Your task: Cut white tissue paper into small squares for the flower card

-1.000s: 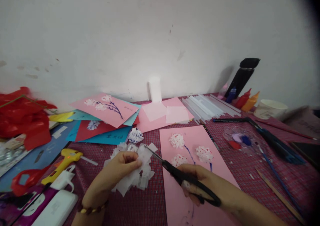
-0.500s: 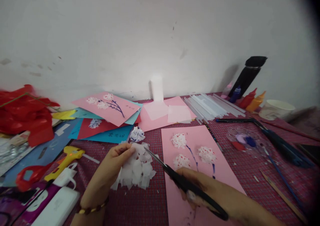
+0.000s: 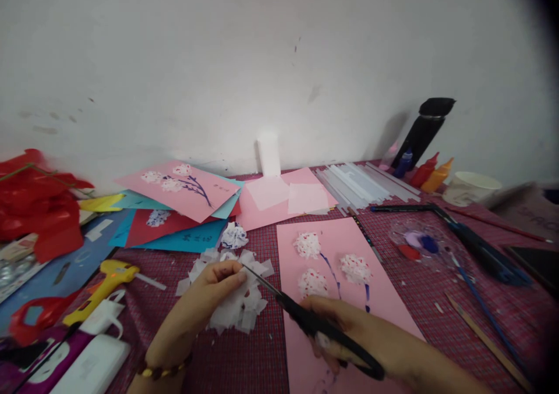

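In the head view, your right hand is closed around the black-handled scissors over the pink sheet, the blades pointing past its left edge. Left of that sheet, your left hand is over the pile of white paper pieces, fingertips bunched beside the scissor tip, but you cannot tell whether they grip a piece. The crumpled ball sits left of the sheet's top end, the paint palette right of it.
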A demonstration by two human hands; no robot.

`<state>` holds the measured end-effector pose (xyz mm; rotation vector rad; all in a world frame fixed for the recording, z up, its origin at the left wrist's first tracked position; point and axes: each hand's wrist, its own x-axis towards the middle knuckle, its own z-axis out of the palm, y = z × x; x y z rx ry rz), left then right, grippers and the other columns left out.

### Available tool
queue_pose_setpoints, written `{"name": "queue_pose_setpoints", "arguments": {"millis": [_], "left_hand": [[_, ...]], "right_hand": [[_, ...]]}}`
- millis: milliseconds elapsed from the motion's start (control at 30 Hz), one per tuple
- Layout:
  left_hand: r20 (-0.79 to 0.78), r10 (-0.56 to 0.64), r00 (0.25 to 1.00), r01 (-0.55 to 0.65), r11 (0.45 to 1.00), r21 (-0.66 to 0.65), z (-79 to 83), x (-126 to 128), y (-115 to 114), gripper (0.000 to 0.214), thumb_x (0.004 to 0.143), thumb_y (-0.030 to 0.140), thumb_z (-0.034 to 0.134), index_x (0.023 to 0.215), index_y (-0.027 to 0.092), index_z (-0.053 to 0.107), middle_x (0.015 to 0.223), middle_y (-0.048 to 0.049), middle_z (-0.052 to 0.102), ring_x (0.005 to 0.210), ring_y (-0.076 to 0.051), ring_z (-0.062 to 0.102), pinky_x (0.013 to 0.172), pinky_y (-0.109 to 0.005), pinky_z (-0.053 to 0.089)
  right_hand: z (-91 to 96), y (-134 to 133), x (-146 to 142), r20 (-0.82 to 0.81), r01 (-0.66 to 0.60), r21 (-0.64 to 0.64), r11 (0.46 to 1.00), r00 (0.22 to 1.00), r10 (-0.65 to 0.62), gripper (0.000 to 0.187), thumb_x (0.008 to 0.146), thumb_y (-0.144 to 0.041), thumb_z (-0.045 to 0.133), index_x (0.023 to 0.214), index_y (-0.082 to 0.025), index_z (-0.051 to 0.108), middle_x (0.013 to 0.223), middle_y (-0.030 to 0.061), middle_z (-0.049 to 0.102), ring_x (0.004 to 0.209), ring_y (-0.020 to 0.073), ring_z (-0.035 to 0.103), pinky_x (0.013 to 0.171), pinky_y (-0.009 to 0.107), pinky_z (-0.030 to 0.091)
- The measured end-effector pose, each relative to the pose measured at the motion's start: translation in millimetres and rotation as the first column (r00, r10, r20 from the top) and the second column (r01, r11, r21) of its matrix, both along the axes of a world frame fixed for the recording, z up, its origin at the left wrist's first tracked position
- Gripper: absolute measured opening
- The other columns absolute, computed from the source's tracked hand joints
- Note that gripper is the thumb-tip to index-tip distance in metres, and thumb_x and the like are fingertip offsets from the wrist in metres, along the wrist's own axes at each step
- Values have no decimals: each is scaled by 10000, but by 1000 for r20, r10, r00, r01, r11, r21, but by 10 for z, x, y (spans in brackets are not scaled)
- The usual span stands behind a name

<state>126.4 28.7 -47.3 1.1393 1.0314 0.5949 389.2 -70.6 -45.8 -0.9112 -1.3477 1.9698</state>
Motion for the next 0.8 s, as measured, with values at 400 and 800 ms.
{"name": "queue_pose_setpoints", "arguments": {"millis": [400, 800], "left_hand": [[-54, -59, 997, 60, 998, 14, 111, 72, -23, 306, 660, 431, 766, 705, 164, 623, 568, 36, 568, 453, -74, 439, 443, -188, 331], [-97, -123, 988, 144, 958, 247, 191, -153, -49, 109, 757, 277, 657, 761, 174, 689, 694, -10, 639, 636, -143, 544, 598, -237, 423]], "right_hand": [[-40, -16, -33, 6, 73, -28, 997, 997, -72, 516, 783, -622, 648, 932, -152, 495, 694, -41, 503, 460, 33, 451, 423, 150, 325], [-24, -59, 14, 27, -55, 109, 993, 998, 52, 562, 810, -656, 595, 1027, -145, 508, 820, 2, 491, 670, 97, 462, 595, 207, 400]]}}
